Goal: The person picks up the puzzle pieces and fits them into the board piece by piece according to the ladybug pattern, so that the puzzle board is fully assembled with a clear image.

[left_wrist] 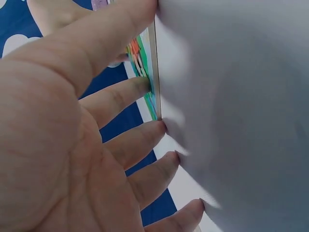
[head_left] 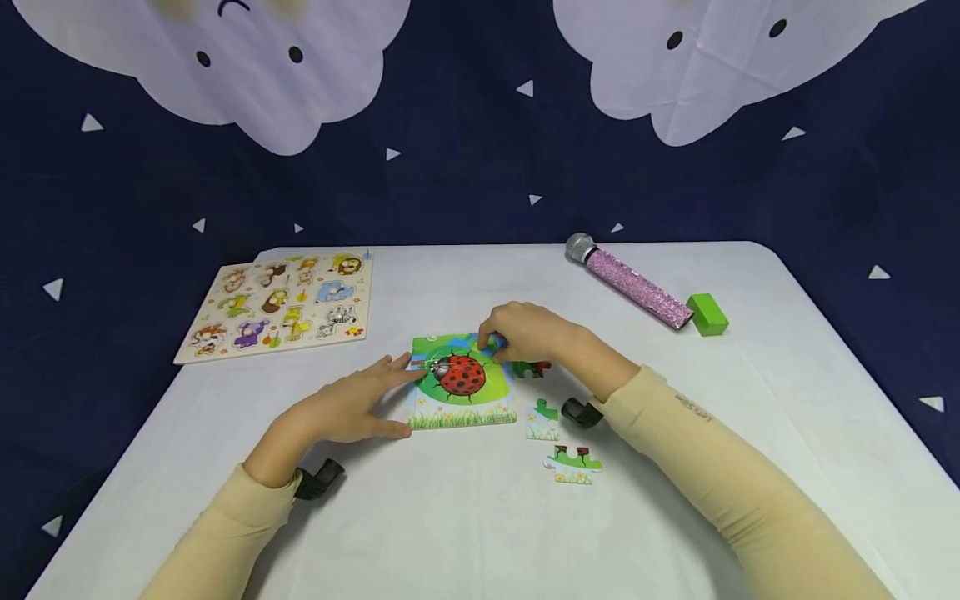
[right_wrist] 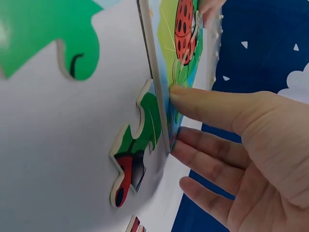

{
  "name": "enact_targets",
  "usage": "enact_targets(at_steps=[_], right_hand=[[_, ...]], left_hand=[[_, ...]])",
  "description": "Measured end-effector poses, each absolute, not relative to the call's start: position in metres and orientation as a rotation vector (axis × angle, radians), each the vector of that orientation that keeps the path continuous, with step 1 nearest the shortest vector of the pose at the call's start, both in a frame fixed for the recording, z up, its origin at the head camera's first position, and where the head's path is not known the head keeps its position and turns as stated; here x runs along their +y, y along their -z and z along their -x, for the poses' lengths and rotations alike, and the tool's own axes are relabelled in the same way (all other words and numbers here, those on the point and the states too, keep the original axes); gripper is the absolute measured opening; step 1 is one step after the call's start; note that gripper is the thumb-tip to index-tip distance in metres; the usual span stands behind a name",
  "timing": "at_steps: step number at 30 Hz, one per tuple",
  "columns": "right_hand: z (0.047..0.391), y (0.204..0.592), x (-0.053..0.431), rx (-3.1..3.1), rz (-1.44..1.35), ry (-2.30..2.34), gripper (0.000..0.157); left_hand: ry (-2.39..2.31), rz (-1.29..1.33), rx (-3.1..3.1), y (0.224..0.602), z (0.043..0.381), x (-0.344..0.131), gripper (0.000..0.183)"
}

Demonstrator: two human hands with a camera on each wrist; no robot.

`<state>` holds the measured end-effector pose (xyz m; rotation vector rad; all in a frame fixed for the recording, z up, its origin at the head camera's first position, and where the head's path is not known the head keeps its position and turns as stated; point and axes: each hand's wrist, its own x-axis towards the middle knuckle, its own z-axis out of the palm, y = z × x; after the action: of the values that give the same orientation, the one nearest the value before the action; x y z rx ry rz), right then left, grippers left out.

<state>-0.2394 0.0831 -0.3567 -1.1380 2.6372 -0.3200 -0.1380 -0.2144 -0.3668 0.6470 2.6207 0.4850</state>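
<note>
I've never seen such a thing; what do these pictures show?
No machine: these are a person's left hand and right hand. The wide picture looks down from the head, the close ones from each wrist. On the white table lie a ladybug puzzle, loose pieces, an animal board, a pink microphone and a green block. The left hand's spread fingers touch the ladybug puzzle; the right hand's thumb rests on it near a corner. Whether the right hand pinches anything, I can't tell.
</note>
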Motion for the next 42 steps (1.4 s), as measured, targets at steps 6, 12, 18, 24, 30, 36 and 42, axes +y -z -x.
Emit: enact_targets(at_steps=[6, 12, 18, 24, 30, 36, 42], right_hand=[[0.243, 0.352, 0.094, 2.554, 1.148, 0.387, 0.027], [0.248, 0.341, 0.112, 2.543, 1.124, 0.483, 0.028], [0.250, 0.335, 0.128, 2.530, 1.073, 0.530, 0.029], [0.247, 0.339, 0.141, 2.539, 1.034, 0.514, 0.032], [0.242, 0.349, 0.150, 2.545, 1.001, 0.516, 0.029], [0.233, 0.354, 0.151, 2.535, 0.986, 0.517, 0.033], [0.228, 0.356, 0.150, 2.558, 1.000, 0.482, 0.039]], left_hand=[[-0.471, -0.668, 2.645, 0.368, 0.136, -0.212, 0.085], [-0.457, -0.734, 2.660, 0.369, 0.141, -0.208, 0.084], [-0.446, -0.763, 2.651, 0.370, 0.142, -0.209, 0.077], [-0.462, -0.767, 2.642, 0.370, 0.139, -0.214, 0.076], [-0.500, -0.728, 2.621, 0.370, 0.139, -0.220, 0.080], [-0.526, -0.709, 2.618, 0.373, 0.139, -0.226, 0.082], [-0.524, -0.697, 2.627, 0.375, 0.140, -0.227, 0.083]])
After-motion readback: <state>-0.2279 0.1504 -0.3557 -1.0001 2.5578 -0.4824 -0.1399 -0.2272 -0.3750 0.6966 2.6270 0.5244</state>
